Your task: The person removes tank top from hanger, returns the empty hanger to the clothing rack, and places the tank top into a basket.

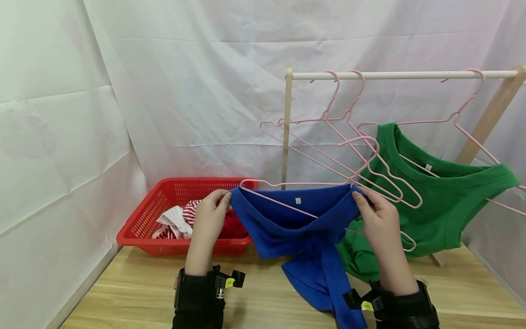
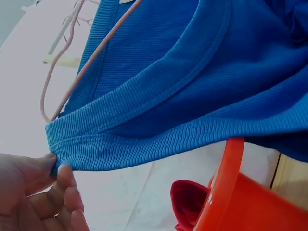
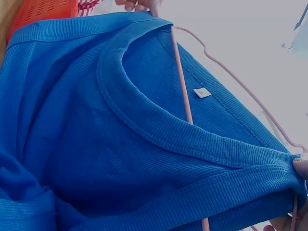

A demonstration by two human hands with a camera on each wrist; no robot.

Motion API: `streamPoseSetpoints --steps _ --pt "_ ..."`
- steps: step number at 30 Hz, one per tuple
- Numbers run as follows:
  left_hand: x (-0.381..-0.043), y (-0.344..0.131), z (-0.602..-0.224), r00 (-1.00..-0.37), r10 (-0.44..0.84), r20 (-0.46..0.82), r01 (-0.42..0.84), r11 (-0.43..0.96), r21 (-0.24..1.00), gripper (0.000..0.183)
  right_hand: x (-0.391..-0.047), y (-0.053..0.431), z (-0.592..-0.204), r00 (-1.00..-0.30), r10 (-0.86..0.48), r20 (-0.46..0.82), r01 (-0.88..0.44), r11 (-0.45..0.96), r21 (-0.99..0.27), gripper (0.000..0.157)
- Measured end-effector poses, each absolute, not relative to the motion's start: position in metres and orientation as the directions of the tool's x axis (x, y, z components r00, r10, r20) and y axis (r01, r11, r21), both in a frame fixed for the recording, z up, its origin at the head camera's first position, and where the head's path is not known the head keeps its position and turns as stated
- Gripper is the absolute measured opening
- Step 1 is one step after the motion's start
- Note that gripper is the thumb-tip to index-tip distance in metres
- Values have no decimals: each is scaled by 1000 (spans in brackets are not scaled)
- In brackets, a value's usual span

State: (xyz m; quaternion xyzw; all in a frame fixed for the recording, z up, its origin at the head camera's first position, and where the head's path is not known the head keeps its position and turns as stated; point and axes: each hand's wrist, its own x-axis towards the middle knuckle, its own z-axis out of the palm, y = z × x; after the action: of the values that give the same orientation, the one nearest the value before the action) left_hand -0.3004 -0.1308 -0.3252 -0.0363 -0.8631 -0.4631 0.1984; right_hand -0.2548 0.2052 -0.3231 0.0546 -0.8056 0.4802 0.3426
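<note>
A blue ribbed tank top [image 1: 283, 233] is stretched between both hands, its neckline facing up and its lower part hanging bunched over the table. My left hand [image 1: 211, 214] pinches one shoulder strap, where the end of a pink hanger [image 1: 296, 183] sits inside the strap. With thumb and fingers, my right hand [image 1: 380, 219] pinches the other strap, close to the hanger's neck. The hanger's lower bar [image 3: 182, 82] crosses the neck opening and runs behind the front of the top. A small white label [image 3: 202, 92] shows inside the back.
A red basket [image 1: 135, 235] with striped, white and red clothes [image 1: 174, 220] stands at the left. On the right, a rack with a white rail [image 1: 402, 75] carries pink hangers [image 1: 328, 114], one bearing a green tank top [image 1: 435, 196]. The wooden table [image 1: 135, 292] lies underneath.
</note>
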Motion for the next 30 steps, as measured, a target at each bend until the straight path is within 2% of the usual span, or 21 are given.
streamPoseSetpoints --steps 8,19,23,27,30 --pt "-306 -118 -330 -947 -93 307 233 458 858 25 -253 205 -322 -748 250 615 -417 543 -729 30" --pt "-311 -112 -335 -964 -83 251 187 457 869 23 -254 209 -322 -751 256 609 -404 551 -730 32" --pt "-312 -109 -338 -972 -21 232 198 452 870 23 -255 208 -322 -761 253 597 -402 538 -741 33" --pt "-311 -106 -340 -974 70 214 221 480 849 30 -255 207 -322 -769 243 591 -395 545 -739 32" --pt "-311 -106 -340 -972 83 222 234 481 845 36 -256 207 -322 -778 227 586 -392 554 -735 32"
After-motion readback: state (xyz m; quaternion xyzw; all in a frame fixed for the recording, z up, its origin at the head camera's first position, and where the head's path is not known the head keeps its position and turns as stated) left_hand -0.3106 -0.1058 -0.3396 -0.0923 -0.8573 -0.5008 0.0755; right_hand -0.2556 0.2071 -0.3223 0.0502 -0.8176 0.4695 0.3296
